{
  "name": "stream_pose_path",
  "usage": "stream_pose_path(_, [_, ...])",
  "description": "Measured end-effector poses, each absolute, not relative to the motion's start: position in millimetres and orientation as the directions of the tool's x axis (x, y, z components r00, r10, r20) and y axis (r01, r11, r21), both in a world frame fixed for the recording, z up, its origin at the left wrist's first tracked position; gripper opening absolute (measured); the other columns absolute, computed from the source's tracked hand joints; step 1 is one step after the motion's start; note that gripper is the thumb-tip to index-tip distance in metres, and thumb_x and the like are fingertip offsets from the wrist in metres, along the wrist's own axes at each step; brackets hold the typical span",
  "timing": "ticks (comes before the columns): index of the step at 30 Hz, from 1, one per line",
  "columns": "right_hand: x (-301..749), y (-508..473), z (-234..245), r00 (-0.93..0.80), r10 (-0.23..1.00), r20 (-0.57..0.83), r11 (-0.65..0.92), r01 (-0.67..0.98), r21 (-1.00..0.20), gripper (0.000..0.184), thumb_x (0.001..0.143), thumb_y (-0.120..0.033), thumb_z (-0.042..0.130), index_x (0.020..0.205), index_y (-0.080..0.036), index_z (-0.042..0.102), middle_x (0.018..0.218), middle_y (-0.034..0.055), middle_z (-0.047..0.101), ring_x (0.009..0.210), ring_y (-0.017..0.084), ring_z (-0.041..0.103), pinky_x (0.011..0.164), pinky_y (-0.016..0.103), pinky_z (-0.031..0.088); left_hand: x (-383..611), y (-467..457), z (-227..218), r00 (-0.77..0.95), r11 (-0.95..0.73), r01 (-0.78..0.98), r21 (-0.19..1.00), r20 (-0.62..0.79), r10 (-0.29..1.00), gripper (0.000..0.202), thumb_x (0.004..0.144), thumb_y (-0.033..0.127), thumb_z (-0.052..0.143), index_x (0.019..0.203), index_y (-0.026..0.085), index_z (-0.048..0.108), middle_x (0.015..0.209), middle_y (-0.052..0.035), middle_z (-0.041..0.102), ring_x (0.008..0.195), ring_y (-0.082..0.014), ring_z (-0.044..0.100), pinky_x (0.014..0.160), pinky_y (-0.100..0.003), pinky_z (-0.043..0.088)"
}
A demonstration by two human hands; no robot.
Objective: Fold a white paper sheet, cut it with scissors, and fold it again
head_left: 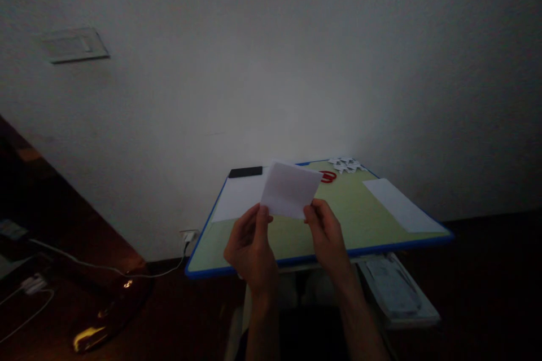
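A folded white paper point(290, 188) is held up above a small green table with a blue rim point(322, 256). My left hand point(250, 249) pinches the paper's lower left corner between thumb and fingers. My right hand point(327, 235) pinches its lower right edge. Both hands are closed on the paper, in front of the table's near edge.
On the table lie a white sheet point(237, 198) at the left, another white sheet point(401, 204) at the right, red scissors point(327, 176), white paper cut-outs point(346, 164) and a black object point(245, 171). A wall stands behind. Cables point(97, 267) run over the dark floor at the left.
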State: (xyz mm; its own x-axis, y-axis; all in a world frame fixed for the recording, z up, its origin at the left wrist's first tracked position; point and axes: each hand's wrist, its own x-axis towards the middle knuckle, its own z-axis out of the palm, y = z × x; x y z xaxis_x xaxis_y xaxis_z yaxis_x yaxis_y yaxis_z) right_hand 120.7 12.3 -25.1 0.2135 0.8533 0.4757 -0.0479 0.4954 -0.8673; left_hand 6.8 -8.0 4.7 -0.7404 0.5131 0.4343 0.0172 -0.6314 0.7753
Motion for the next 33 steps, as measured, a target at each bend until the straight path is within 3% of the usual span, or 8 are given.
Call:
stream_pose_path(12, [120, 9, -20, 0.193, 0.875, 0.444, 0.465, -0.075, -0.882, 0.029, 0.097, -0.049, 0.064, 0.1, -0.021, 0.068, 0.076, -0.0019, 0.059, 0.072, 0.017, 0.055, 0.066, 0.028, 0.045, 1, -5, 4, -0.742, -0.654, -0.023, 0.756, 0.425, 0.518, 0.017, 0.081, 0.027, 0.09, 0.095, 0.02, 0.083, 0.077, 0.0002, 0.08, 0.067, -0.0132, 0.074, 0.066, -0.024, 0.059])
stream_pose_path(16, [126, 9, -19, 0.18, 0.897, 0.403, 0.428, -0.131, -0.894, 0.035, 0.09, -0.053, 0.072, 0.079, -0.021, 0.065, 0.068, -0.0031, 0.055, 0.064, 0.014, 0.049, 0.058, 0.026, 0.04, -5, -5, 3, -0.679, -0.612, -0.046, 0.79, 0.424, 0.599, 0.019, 0.08, 0.029, 0.09, 0.094, 0.018, 0.082, 0.073, 0.0003, 0.078, 0.066, -0.013, 0.073, 0.066, -0.022, 0.056])
stream_pose_path(19, [129, 10, -21, 0.225, 0.896, 0.382, 0.423, -0.172, -0.89, 0.041, 0.087, -0.054, 0.077, 0.068, -0.021, 0.06, 0.061, -0.0048, 0.049, 0.059, 0.013, 0.044, 0.053, 0.026, 0.034, -7, -5, 4, -0.601, -0.596, -0.085, 0.799, 0.435, 0.67, 0.04, 0.082, 0.032, 0.09, 0.118, 0.02, 0.078, 0.076, 0.001, 0.078, 0.071, -0.0135, 0.074, 0.074, -0.024, 0.059])
stream_pose_path(22, [129, 12, -24, 0.305, 0.884, 0.354, 0.433, -0.25, -0.866, 0.04, 0.087, -0.052, 0.079, 0.069, -0.021, 0.063, 0.061, -0.0045, 0.052, 0.06, 0.013, 0.046, 0.056, 0.026, 0.036, -4, -5, 5, -0.484, -0.568, -0.118, 0.815, 0.452, 0.749, 0.064, 0.088, 0.041, 0.084, 0.145, 0.022, 0.061, 0.091, -0.0028, 0.082, 0.076, -0.0155, 0.076, 0.082, -0.031, 0.062])
stream_pose_path(24, [127, 12, -25, 0.321, 0.887, 0.332, 0.431, -0.32, -0.844, 0.038, 0.087, -0.05, 0.081, 0.069, -0.02, 0.064, 0.061, -0.0039, 0.055, 0.061, 0.014, 0.049, 0.06, 0.027, 0.039, 0, -4, 5, -0.316, -0.506, -0.127, 0.853, 0.449, 0.836, 0.053, 0.088, 0.045, 0.082, 0.131, 0.019, 0.069, 0.091, -0.0063, 0.083, 0.073, -0.0168, 0.076, 0.077, -0.032, 0.063])
stream_pose_path(28, [124, 9, -21, 0.283, 0.906, 0.315, 0.412, -0.416, -0.811, 0.039, 0.085, -0.047, 0.083, 0.065, -0.021, 0.063, 0.061, -0.0033, 0.057, 0.061, 0.014, 0.051, 0.062, 0.027, 0.042, 9, -5, 3, 0.007, -0.397, -0.111, 0.911, 0.4, 0.916, 0.023, 0.087, 0.038, 0.082, 0.083, 0.016, 0.077, 0.078, -0.0077, 0.08, 0.072, -0.0183, 0.075, 0.071, -0.028, 0.06])
stream_pose_path(33, [124, 5, -15, 0.309, 0.892, 0.328, 0.427, -0.347, -0.835, 0.043, 0.086, -0.05, 0.081, 0.062, -0.021, 0.061, 0.059, -0.0045, 0.052, 0.059, 0.013, 0.046, 0.059, 0.028, 0.038, 12, -9, 3, -0.025, -0.457, -0.068, 0.887, 0.456, 0.889, 0.018, 0.089, 0.032, 0.077, 0.079, 0.017, 0.075, 0.073, -0.0044, 0.077, 0.07, -0.0174, 0.072, 0.071, -0.028, 0.057])
